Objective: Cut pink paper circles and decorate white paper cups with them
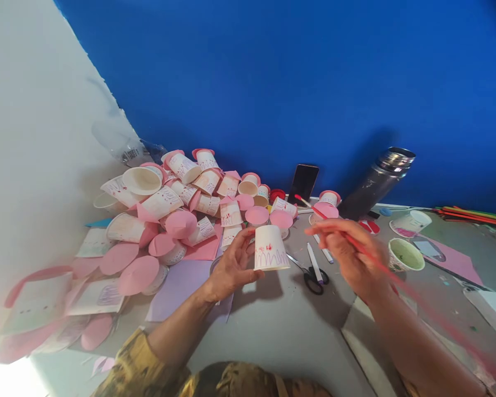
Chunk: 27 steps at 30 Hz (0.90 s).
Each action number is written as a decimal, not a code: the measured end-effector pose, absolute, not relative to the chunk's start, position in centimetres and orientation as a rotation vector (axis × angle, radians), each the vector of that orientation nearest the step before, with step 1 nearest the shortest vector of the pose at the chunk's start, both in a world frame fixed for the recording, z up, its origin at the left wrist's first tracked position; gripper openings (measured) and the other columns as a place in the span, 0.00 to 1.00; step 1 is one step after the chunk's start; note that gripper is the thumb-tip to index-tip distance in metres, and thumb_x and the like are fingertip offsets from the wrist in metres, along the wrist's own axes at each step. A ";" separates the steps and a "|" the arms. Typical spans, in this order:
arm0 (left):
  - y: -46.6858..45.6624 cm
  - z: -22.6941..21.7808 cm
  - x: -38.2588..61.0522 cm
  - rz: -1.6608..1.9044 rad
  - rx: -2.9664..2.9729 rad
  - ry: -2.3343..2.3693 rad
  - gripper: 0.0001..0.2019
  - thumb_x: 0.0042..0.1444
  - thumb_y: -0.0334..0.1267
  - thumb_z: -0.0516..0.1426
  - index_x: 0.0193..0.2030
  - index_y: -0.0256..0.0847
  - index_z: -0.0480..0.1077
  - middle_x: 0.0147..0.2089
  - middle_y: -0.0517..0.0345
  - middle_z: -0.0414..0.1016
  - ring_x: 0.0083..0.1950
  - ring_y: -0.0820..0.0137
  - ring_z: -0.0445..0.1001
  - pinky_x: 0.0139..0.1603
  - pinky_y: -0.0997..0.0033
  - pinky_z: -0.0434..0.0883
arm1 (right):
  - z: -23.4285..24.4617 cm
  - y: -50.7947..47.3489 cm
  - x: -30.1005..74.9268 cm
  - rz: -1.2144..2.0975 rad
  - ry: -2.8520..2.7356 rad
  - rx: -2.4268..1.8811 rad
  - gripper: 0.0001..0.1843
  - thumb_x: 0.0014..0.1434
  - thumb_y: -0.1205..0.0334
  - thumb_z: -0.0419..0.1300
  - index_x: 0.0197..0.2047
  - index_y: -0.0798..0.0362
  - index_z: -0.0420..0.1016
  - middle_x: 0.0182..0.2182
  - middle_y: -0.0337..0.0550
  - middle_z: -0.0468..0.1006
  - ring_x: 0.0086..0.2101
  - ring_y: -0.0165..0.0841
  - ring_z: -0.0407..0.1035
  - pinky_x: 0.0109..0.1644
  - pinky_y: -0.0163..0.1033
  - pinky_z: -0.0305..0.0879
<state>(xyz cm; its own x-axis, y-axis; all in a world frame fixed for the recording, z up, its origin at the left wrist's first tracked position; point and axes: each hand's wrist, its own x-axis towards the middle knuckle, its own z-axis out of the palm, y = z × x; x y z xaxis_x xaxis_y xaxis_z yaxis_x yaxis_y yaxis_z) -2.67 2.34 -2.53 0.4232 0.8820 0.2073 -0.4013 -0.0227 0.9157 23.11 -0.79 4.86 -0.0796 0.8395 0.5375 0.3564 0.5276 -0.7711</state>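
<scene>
My left hand (233,270) is closed round the side of a white paper cup (271,248), held upside down above the table. Purple zigzag lines run near the cup's rim, with small red marks above them. A slim paintbrush (314,209) with a red tip and a long red handle is gripped in my right hand (351,251). Its tip points up and left, apart from the cup; the far end of the handle is blurred. Between my hands lie black-handled scissors (313,285) and a white marker (314,262) on the grey table.
Decorated paper cups with pink paper discs (182,223) are heaped on the left. Purple paper (177,292) lies under my left arm. Against the blue wall stand a phone (303,182) and a dark flask (372,184). A cup with green inside (405,255) stands at right.
</scene>
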 end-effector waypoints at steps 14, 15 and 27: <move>1.6 -1.7 -3.2 0.994 1.435 0.572 0.47 0.47 0.38 0.74 0.72 0.55 0.59 0.77 0.49 0.56 0.78 0.47 0.53 0.76 0.45 0.54 | 3.2 0.0 21.7 0.384 -2.198 -1.028 0.42 0.55 0.48 0.75 0.67 0.46 0.63 0.55 0.55 0.76 0.54 0.52 0.71 0.56 0.57 0.72; 1.6 -1.5 -3.3 0.997 1.473 0.605 0.46 0.48 0.38 0.74 0.72 0.55 0.60 0.76 0.48 0.57 0.77 0.46 0.55 0.76 0.44 0.55 | 3.3 0.1 21.6 0.386 -2.214 -1.021 0.42 0.55 0.49 0.75 0.68 0.46 0.63 0.55 0.55 0.76 0.54 0.52 0.71 0.56 0.57 0.72; 2.3 -2.5 -3.2 1.080 1.412 0.651 0.40 0.46 0.30 0.73 0.65 0.50 0.63 0.68 0.46 0.68 0.70 0.50 0.67 0.71 0.46 0.62 | 4.7 -0.7 24.1 0.520 -1.650 -0.847 0.17 0.76 0.59 0.51 0.57 0.45 0.79 0.34 0.42 0.84 0.32 0.35 0.74 0.34 0.40 0.69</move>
<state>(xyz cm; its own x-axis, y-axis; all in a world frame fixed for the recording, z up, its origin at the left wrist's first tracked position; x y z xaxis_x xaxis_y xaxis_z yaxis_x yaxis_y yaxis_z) -3.24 2.29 -2.46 0.4161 0.8787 0.2340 -0.2034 -0.1608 0.9658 24.10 -0.65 4.69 -0.0873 0.7609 0.6430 0.2549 0.6411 -0.7239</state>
